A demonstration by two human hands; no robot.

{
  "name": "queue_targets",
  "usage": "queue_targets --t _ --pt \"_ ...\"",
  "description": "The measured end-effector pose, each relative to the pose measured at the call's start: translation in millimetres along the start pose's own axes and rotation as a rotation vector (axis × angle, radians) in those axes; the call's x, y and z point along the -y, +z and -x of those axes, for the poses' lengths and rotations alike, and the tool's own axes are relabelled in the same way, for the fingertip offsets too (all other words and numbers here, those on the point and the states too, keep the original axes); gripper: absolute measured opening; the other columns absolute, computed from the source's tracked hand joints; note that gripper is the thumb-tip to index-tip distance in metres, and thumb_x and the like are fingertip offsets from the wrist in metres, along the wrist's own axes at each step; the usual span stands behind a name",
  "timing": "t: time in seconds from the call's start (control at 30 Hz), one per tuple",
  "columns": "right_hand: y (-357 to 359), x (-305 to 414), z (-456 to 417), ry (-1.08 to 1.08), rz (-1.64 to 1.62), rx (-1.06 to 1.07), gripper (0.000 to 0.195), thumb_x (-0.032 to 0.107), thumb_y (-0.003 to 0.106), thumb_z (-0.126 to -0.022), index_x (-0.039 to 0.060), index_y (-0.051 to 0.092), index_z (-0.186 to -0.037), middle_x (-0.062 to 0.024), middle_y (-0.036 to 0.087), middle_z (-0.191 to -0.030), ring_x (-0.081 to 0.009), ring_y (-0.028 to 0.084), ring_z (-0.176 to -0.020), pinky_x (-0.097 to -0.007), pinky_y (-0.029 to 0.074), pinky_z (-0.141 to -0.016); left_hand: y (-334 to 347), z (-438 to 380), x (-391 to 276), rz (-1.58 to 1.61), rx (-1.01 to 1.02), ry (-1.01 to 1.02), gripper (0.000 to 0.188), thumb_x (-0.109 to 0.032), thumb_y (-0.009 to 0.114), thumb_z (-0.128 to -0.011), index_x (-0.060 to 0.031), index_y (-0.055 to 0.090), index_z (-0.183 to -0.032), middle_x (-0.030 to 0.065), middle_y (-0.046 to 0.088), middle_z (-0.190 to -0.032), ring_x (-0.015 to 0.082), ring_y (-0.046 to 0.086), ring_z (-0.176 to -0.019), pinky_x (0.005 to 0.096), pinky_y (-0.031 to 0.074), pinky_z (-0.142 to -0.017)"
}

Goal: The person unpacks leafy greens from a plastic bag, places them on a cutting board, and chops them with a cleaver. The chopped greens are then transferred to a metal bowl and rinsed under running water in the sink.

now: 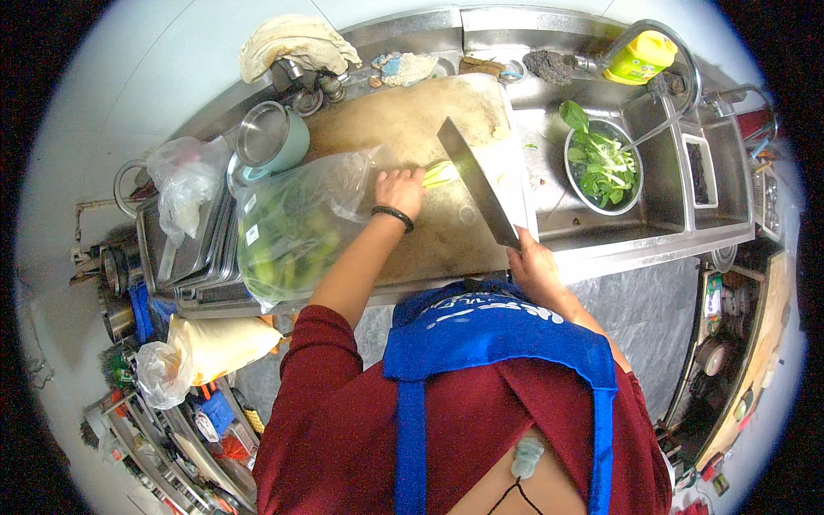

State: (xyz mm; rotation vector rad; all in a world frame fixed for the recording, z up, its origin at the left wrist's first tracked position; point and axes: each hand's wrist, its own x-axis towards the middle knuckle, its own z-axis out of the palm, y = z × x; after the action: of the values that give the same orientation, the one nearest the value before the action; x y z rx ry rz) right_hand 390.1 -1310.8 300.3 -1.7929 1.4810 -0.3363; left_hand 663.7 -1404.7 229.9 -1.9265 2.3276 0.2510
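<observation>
My left hand rests on the worn cutting board, its fingers closed over the stalk end of a green leafy vegetable; the rest of it is hidden under the hand. In my right hand is the handle of a broad kitchen cleaver, its blade reaching over the board just right of the stalks. A clear plastic bag of green vegetables lies against my left forearm. Cut leafy greens fill a metal bowl in the sink to the right.
A light green mug, stacked metal trays and another plastic bag stand left of the board. Behind it lie cloths and a scouring pad. A yellow bottle and a curved faucet are by the sink.
</observation>
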Motion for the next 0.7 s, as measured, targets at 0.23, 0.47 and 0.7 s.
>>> queue_targets --t 0.23,0.47,0.7 --pt "5 10 -20 -0.044 0.182 0.09 0.03 0.007 0.045 -0.087 -0.0028 0.046 -0.115 -0.0272 0.063 -0.084 -0.0427 0.062 -0.077 -0.0507 0.049 -0.07 3 4 1 -0.016 -0.043 0.029 0.034 -0.032 0.064 -0.08 -0.0161 0.059 -0.11 0.0058 0.064 -0.09 0.0238 0.059 -0.09 0.0409 0.04 -0.079" --pt "11 15 -36 -0.056 0.215 0.076 0.025 0.007 0.043 -0.085 -0.0023 0.047 -0.108 -0.0264 0.063 -0.084 -0.0423 0.063 -0.076 -0.0504 0.05 -0.07 15 8 9 0.026 -0.036 -0.06 0.031 -0.022 0.059 -0.083 -0.0137 0.059 -0.112 0.0126 0.063 -0.1 0.0263 0.059 -0.098 0.0419 0.043 -0.086" --pt "22 -30 -13 0.078 0.05 0.108 0.033 0.016 0.053 -0.087 -0.0006 0.045 -0.115 -0.0295 0.062 -0.086 -0.0462 0.06 -0.082 -0.052 0.048 -0.074 -81 -21 -32 0.57 -0.337 -0.056 0.041 -0.016 0.061 -0.079 -0.0047 0.055 -0.118 0.0205 0.063 -0.1 0.037 0.06 -0.094 0.0428 0.048 -0.082"
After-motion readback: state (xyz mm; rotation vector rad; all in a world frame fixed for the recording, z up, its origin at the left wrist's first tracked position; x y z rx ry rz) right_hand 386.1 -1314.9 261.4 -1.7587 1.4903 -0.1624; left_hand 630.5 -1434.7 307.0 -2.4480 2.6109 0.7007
